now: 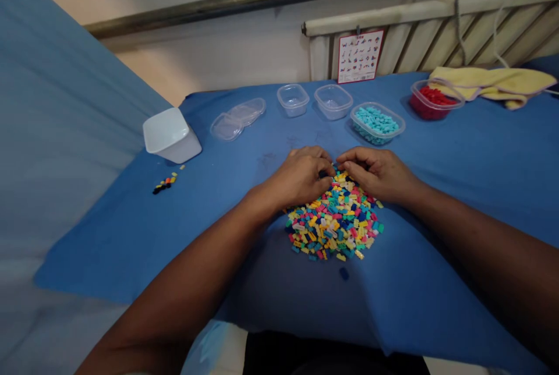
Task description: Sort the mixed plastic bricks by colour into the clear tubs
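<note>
A heap of small multicoloured plastic building bricks (332, 232) lies on the blue cloth, in yellow, pink, blue, green and white. My left hand (305, 174) rests at the heap's far left side, fingers curled down into the bricks. Across from it, my right hand (378, 172) is at the far right side, thumb and fingers drawn together over the bricks. The fingertips of both hands nearly meet. Whatever small piece either hand may grip is hidden by the fingers. One dark blue brick (344, 273) lies apart, in front of the heap.
Behind the heap stand a tub of light-blue pieces (378, 140), a tub of red pieces (432, 113) and two clear tubs (293, 112). Clear lids (227, 127), a tilted white container (187, 145) and a few loose pieces (165, 184) lie left. A yellow cloth (493, 81) is back right.
</note>
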Demonstrator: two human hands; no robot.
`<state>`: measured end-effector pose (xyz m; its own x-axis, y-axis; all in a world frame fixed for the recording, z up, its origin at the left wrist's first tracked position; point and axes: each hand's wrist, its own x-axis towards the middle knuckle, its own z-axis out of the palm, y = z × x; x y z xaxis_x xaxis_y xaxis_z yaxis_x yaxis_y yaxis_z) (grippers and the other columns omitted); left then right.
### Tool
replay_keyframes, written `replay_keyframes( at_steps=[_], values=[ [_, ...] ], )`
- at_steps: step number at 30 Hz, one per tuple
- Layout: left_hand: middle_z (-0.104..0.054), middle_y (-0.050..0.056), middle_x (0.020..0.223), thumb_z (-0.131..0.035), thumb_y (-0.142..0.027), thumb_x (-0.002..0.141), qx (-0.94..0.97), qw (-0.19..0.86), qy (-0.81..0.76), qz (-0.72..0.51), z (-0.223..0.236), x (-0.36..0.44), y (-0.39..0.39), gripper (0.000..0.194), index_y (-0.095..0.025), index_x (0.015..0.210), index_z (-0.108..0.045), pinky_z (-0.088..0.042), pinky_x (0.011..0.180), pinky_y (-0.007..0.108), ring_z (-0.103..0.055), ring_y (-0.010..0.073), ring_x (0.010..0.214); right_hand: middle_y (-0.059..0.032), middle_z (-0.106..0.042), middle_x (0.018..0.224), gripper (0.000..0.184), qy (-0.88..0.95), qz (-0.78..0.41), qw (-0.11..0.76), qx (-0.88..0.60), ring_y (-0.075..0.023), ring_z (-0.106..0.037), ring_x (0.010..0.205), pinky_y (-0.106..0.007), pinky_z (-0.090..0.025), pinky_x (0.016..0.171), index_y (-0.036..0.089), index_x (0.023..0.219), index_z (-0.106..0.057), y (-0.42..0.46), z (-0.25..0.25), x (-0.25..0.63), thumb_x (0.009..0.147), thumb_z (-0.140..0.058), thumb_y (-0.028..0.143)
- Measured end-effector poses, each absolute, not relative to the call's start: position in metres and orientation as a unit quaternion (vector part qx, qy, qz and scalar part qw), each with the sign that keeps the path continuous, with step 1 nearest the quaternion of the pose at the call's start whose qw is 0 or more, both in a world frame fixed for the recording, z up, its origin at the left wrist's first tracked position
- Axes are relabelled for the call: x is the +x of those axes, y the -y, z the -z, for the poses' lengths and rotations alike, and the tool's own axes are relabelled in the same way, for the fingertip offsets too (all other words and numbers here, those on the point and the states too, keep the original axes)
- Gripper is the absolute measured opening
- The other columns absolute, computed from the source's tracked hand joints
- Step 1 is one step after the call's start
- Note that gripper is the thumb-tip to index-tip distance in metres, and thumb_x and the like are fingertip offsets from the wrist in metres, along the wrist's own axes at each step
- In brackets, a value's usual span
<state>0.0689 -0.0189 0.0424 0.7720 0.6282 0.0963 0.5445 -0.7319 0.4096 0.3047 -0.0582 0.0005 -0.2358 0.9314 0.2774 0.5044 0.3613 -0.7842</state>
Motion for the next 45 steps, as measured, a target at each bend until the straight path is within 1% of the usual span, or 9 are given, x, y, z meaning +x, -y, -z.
replay_keyframes(
  at_steps=[6,11,15,19,23,31,36,41,45],
  values=[
    [-0.073,0.009,0.117,-0.066,-0.019,0.091,0.915,0.197,-0.317,-0.153,-0.039,0.073,0.022,0.014,-0.020,0.103,-0.073,-0.050,0.103,0.050,-0.067,0.0295,0.113,-0.0028,-0.084,0.089,0.025,0.740,-0.262,0.380,-0.489,-0.0179,-0.068,0.063,-0.032,-0.049,0.058,0.022,0.114,-0.083,0.057,0.001,0.305,0.101,-0.063,0.030],
    [-0.074,0.007,0.105,-0.067,-0.024,0.098,0.841,0.305,-0.316,-0.316,-0.036,0.071,0.020,0.011,-0.019,0.105,-0.073,-0.055,0.095,0.040,-0.069,0.0226,0.102,-0.0043,-0.085,0.097,0.023,0.748,-0.252,0.417,-0.450,-0.0205,-0.075,0.073,-0.034,-0.057,0.067,0.023,0.117,-0.080,0.063,-0.003,0.305,0.104,-0.062,0.028],
    [-0.078,0.006,0.101,-0.073,-0.034,0.100,0.763,0.430,-0.318,-0.362,-0.033,0.074,0.019,0.021,-0.017,0.109,-0.078,-0.055,0.079,0.030,-0.070,0.0173,0.090,-0.0055,-0.083,0.097,0.017,0.788,-0.147,0.439,-0.406,-0.0231,-0.077,0.085,-0.037,-0.061,0.079,0.024,0.115,-0.079,0.070,-0.011,0.303,0.103,-0.068,0.029],
    [-0.078,0.006,0.100,-0.083,-0.037,0.093,0.707,0.503,-0.326,-0.375,-0.032,0.078,0.022,0.032,-0.015,0.114,-0.074,-0.054,0.069,0.026,-0.070,0.0145,0.081,-0.0043,-0.080,0.094,0.012,0.787,-0.117,0.461,-0.392,-0.0202,-0.074,0.078,-0.034,-0.060,0.073,0.024,0.114,-0.075,0.071,-0.011,0.302,0.103,-0.072,0.029],
    [-0.078,0.005,0.099,-0.082,-0.033,0.093,0.702,0.523,-0.316,-0.365,-0.033,0.076,0.024,0.038,-0.016,0.123,-0.066,-0.055,0.070,0.025,-0.070,0.0131,0.080,-0.0045,-0.081,0.100,0.025,0.790,-0.131,0.462,-0.382,-0.0196,-0.075,0.079,-0.033,-0.060,0.071,0.024,0.129,-0.072,0.068,-0.007,0.303,0.105,-0.071,0.029],
    [-0.082,0.007,0.107,-0.072,-0.038,0.103,0.776,0.403,-0.328,-0.357,-0.036,0.070,0.028,0.044,-0.015,0.141,-0.067,-0.060,0.081,0.030,-0.076,0.0177,0.092,-0.0028,-0.078,0.085,0.011,0.797,-0.060,0.435,-0.415,-0.0198,-0.070,0.071,-0.034,-0.055,0.068,0.024,0.108,-0.075,0.066,-0.013,0.307,0.105,-0.069,0.032],
    [-0.081,0.008,0.118,-0.068,-0.039,0.105,0.785,0.216,-0.389,-0.432,-0.027,0.046,0.004,0.028,-0.018,0.121,-0.079,-0.058,0.104,0.038,-0.075,0.0225,0.110,-0.0069,-0.078,0.088,0.018,0.717,0.007,0.451,-0.531,-0.0227,-0.068,0.072,-0.038,-0.055,0.070,0.021,0.106,-0.079,0.051,-0.022,0.344,0.102,-0.069,0.036],
    [-0.082,0.006,0.103,-0.065,-0.040,0.102,0.719,0.243,-0.452,-0.469,-0.014,0.030,-0.022,0.026,-0.019,0.108,-0.080,-0.060,0.088,0.036,-0.075,0.0215,0.093,-0.0117,-0.079,0.093,0.024,0.692,0.088,0.398,-0.596,-0.0297,-0.071,0.081,-0.045,-0.057,0.078,0.020,0.109,-0.083,0.034,-0.020,0.383,0.099,-0.068,0.037],
    [-0.082,0.006,0.102,-0.066,-0.036,0.099,0.690,0.263,-0.468,-0.485,-0.009,0.031,-0.027,0.024,-0.019,0.107,-0.080,-0.059,0.088,0.036,-0.074,0.0212,0.093,-0.0122,-0.081,0.099,0.025,0.707,0.119,0.377,-0.587,-0.0340,-0.075,0.096,-0.050,-0.059,0.089,0.023,0.111,-0.084,0.031,-0.015,0.389,0.103,-0.063,0.035]
  ],
)
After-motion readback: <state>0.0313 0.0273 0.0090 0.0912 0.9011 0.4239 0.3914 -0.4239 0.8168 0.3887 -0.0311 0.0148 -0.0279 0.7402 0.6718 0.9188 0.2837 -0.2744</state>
